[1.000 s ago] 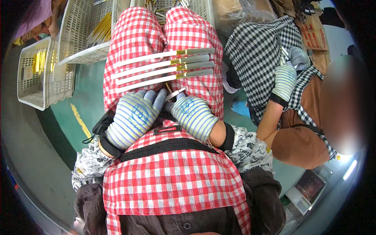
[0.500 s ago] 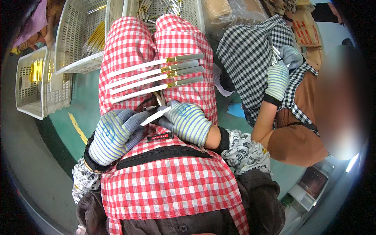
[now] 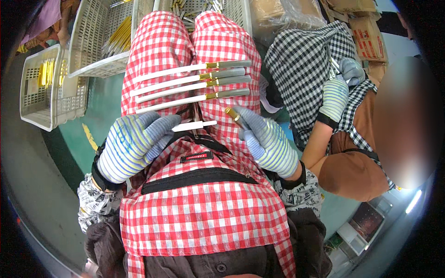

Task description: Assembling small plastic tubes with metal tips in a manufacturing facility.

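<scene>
My left hand (image 3: 132, 143), in a striped grey knit glove, pinches a white brush handle (image 3: 189, 126). The handle's narrower end points right, toward my other hand. In my gloved right hand (image 3: 273, 146) is a brush head with a gold ferrule (image 3: 232, 113); my fingers hide its bristles. A gap separates the ferrule from the handle's tip. Across my thighs, on the red-and-white checked apron (image 3: 199, 220), lie several flat brushes (image 3: 174, 88) side by side. They have white handles, gold ferrules and grey bristles pointing right.
A small white basket (image 3: 36, 121) with gold pieces stands at the left. Beside it, a larger basket (image 3: 99, 69) holds gold-coloured sticks. Beyond my knees a crate (image 3: 249, 28) contains loose brush heads. To my right a co-worker's gloved hands (image 3: 336, 97) work over a black-and-white checked apron.
My hands have drawn apart, the right one moving right and now showing a gold-ferruled brush head. The white handle in my left hand has turned nearly level, its narrow end now visible.
</scene>
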Demonstrator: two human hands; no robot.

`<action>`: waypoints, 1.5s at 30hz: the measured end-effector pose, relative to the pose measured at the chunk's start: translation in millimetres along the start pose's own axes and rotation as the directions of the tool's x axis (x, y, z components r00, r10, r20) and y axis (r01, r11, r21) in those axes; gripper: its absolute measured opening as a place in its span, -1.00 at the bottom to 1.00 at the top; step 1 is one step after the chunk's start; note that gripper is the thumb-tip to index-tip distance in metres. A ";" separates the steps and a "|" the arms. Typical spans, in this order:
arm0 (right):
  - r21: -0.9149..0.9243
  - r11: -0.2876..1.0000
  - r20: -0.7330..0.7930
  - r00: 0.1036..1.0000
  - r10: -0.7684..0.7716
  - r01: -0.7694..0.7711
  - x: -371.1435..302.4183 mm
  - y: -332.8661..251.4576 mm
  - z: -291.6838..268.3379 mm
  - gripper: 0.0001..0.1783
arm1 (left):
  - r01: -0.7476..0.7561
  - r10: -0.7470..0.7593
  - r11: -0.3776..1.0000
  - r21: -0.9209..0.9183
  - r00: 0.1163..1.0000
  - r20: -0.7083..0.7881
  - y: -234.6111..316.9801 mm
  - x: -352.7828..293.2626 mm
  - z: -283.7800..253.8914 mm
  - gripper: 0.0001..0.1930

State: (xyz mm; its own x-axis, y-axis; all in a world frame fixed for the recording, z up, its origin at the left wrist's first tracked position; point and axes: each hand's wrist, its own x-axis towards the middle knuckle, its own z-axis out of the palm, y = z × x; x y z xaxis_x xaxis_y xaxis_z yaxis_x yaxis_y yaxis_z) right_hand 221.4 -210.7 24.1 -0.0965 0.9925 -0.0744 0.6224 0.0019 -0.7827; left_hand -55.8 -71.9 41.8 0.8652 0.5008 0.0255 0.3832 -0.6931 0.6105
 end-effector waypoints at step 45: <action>-0.181 0.976 0.357 0.933 -0.053 0.125 17.1 -9.7 -4.2 -0.70 | -0.340 0.288 0.904 0.260 0.932 0.219 10.4 10.6 3.2 -0.64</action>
State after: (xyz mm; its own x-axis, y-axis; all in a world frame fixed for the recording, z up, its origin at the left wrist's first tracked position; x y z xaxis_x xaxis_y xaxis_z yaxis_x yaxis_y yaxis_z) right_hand 217.0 -193.2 33.0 -0.4003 0.8820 -0.2486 0.7356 0.1475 -0.6612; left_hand -41.6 -75.5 46.0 0.9877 0.1540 0.0266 0.1362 -0.9317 0.3369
